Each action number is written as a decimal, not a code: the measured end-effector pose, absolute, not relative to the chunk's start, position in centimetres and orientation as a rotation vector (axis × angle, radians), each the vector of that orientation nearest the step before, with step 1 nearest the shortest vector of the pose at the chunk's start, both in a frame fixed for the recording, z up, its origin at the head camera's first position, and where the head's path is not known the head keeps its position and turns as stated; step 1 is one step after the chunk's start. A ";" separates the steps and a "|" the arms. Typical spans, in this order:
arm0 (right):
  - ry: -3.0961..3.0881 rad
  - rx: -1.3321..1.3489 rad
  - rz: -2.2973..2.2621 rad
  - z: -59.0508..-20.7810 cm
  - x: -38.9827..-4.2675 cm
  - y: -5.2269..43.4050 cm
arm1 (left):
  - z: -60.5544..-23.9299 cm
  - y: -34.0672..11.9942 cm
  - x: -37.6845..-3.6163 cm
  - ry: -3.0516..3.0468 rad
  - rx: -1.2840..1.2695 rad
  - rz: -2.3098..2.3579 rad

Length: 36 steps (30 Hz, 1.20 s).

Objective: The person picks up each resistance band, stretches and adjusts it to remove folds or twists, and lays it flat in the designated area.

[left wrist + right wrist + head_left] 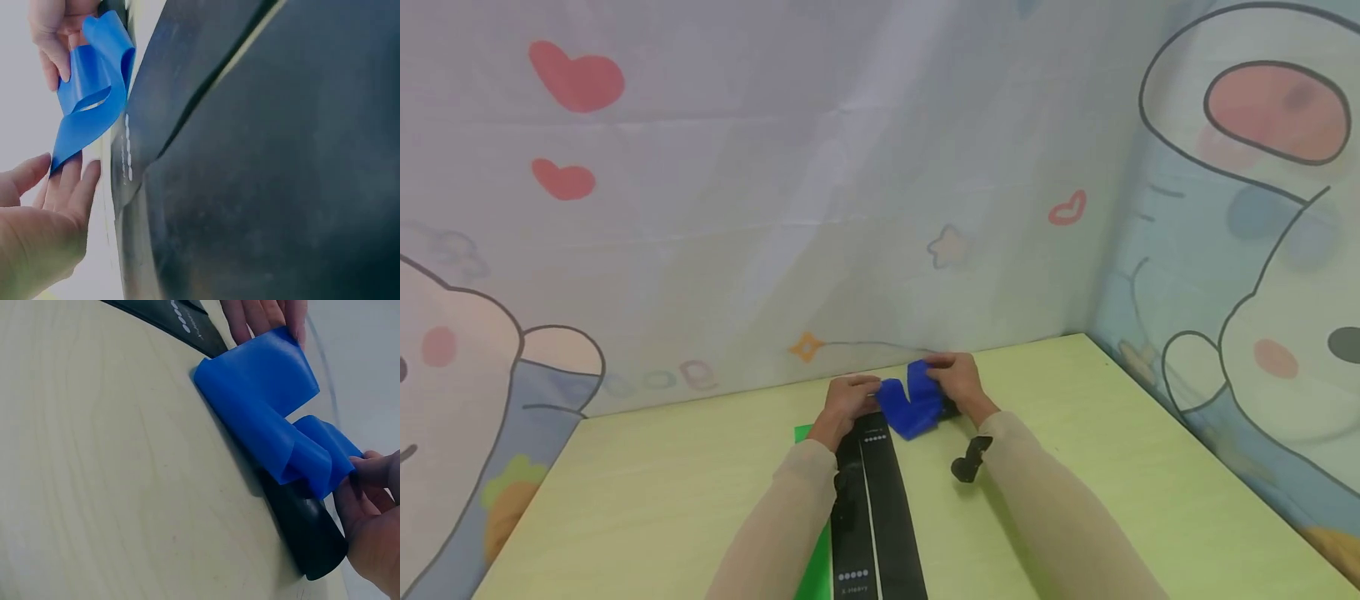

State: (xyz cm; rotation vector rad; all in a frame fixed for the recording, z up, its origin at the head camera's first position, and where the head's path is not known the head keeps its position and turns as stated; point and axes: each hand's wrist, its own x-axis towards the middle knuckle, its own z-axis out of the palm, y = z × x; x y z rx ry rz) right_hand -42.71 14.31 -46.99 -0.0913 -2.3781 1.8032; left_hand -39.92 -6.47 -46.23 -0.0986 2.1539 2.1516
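Pale table (685,500) before a printed cloth (760,208); left hand (847,400) and right hand (958,380) pinch a blue strip (913,414) near black strips (892,500)

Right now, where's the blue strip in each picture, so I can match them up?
Head: the blue strip is low, just right of the middle, between the left hand and right hand.
Left wrist: blue strip, upper left, between both hands.
Right wrist: blue strip, right of the middle, mostly in the upper half.
Shared landmark: the black strip with pale marks near one end.
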 end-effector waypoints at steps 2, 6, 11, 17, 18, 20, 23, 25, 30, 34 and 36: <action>-2.377 -0.086 1.821 -47.0 -42.8 14.4 | -46.0 -6.5 -39.7 2.109 -0.092 2.195; -2.338 -0.089 1.893 -46.6 -42.8 14.5 | -45.4 -6.3 -39.2 2.020 -0.064 2.278; -2.261 -0.094 2.061 -46.3 -42.8 14.6 | -45.2 -6.2 -38.4 2.000 -0.060 2.307; -2.239 -0.056 2.136 -46.1 -42.5 15.0 | -44.7 -6.1 -37.0 2.015 -0.044 2.323; -2.240 -0.045 2.138 -46.0 -42.5 15.0 | -44.5 -6.1 -36.7 2.011 -0.029 2.326; -2.236 -0.035 2.148 -45.7 -42.3 15.2 | -44.0 -6.0 -36.0 1.993 -0.001 2.327; -2.248 -0.029 2.148 -45.4 -42.1 15.2 | -43.4 -6.2 -34.6 1.989 0.038 2.305; -2.264 -0.026 2.138 -45.1 -42.0 15.1 | -43.2 -6.3 -33.5 1.971 0.074 2.298; -2.301 -0.014 2.115 -44.9 -42.0 15.0 | -42.8 -6.7 -30.6 1.921 0.184 2.254; -2.317 -0.009 2.091 -45.0 -42.1 15.1 | -42.9 -6.8 -28.6 1.921 0.286 2.157; -2.322 -0.007 2.090 -45.1 -42.1 15.2 | -43.0 -6.7 -27.6 1.914 0.311 2.132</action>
